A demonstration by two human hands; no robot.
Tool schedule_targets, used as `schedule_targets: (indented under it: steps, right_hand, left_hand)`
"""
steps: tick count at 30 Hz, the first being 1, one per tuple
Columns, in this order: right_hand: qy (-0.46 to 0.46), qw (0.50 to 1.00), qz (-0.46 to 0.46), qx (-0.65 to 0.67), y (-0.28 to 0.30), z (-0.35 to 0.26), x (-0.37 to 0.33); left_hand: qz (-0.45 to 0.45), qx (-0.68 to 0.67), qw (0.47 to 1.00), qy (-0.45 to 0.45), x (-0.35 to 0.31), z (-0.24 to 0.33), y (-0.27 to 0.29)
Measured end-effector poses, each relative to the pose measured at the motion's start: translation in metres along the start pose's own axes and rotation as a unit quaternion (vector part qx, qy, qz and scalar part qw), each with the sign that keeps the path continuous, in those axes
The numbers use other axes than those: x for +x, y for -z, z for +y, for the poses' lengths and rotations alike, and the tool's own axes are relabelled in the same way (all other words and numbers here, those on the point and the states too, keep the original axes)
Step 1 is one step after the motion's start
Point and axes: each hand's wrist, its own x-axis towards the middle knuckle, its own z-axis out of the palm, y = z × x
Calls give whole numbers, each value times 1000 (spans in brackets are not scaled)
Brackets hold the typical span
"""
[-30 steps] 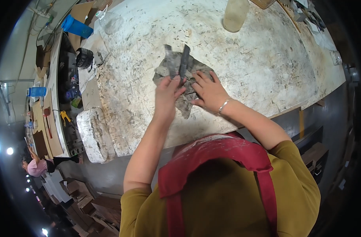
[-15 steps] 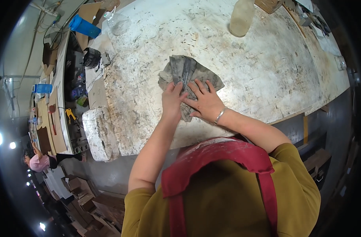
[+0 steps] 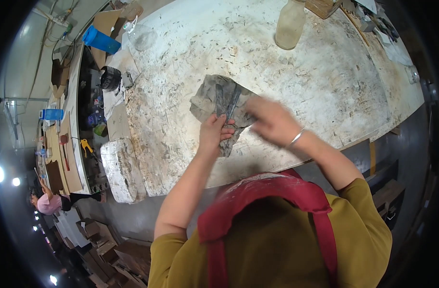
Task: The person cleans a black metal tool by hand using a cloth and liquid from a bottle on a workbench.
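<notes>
A crumpled grey cloth [image 3: 205, 91] lies on the worktable under both hands. On it rests what looks like a dark pair of scissors [image 3: 220, 98], its two long blades spread in a narrow V and pointing away from me. My left hand [image 3: 213, 134] is closed around the handle end, fingers curled over it, and partly hides it along with the near part of the cloth. My right hand [image 3: 274, 122] is smeared by motion at the cloth's right edge. Its fingers are too blurred to show whether they grip anything. A silver bracelet is on that wrist.
The worktable [image 3: 181, 53] is white and heavily stained. A cloudy bottle [image 3: 290, 29] stands at the far side. On the left are a blue bottle [image 3: 100, 39], a black roll [image 3: 110, 78] and a white-wrapped block [image 3: 119, 170]. Another person [image 3: 49, 204] is at far left.
My right hand has lifted off the middle of the cloth and moved right. The blades, earlier covered by cloth folds and close together, now show spread apart. My left hand has stayed nearly in place.
</notes>
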Motion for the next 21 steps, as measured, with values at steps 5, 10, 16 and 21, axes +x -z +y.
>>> schedule_targets:
  steps: [5,10,16,21]
  right_hand:
    - [-269,888,359,103,85,129,22]
    - [-185,901,361,155,107,205,71]
    - [-166,922,307,168,103,194,100]
    - [-169,976,139,20,106,140,82]
  left_hand:
    - [-49,68,996,35,-7,8,7]
    - [-62,122,990,39,-7,19,5]
    - [-23,25,997,66,-11,18,3]
    - [-23,-10,997,71,-8,6,9]
